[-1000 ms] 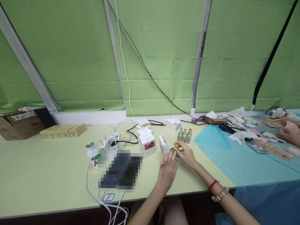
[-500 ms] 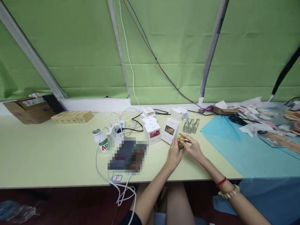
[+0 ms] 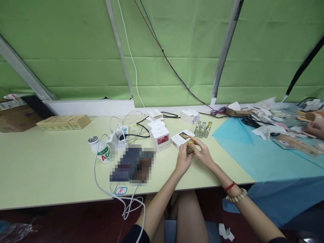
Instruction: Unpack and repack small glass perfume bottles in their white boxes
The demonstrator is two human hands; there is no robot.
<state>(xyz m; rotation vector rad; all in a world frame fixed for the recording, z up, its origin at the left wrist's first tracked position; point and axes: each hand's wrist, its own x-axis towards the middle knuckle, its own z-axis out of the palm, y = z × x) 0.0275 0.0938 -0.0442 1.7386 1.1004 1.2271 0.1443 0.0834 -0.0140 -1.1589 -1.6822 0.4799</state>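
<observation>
Both hands meet over the table around a small glass bottle with a gold cap (image 3: 190,143). My left hand (image 3: 184,159) is closed around the bottle's lower part, which the fingers partly hide. The fingers of my right hand (image 3: 204,155) are closed at the gold cap. Just behind them, a white box with a picture (image 3: 180,139) lies flat on the table. Three similar glass bottles (image 3: 203,129) stand a little farther back to the right. Left of the flat box is a row of white boxes (image 3: 162,140), the front one with a pink picture.
A white bottle (image 3: 101,150), cables and a pixelated dark item (image 3: 131,165) occupy the left. Tan boxes (image 3: 64,123) and a cardboard carton (image 3: 19,116) sit farther left. Blue sheeting (image 3: 233,141) and clutter cover the right, where another person's hand (image 3: 315,125) shows.
The white box with the picture stood tilted up and now lies flat. My hands still hold the bottle. The whole view has shifted slightly.
</observation>
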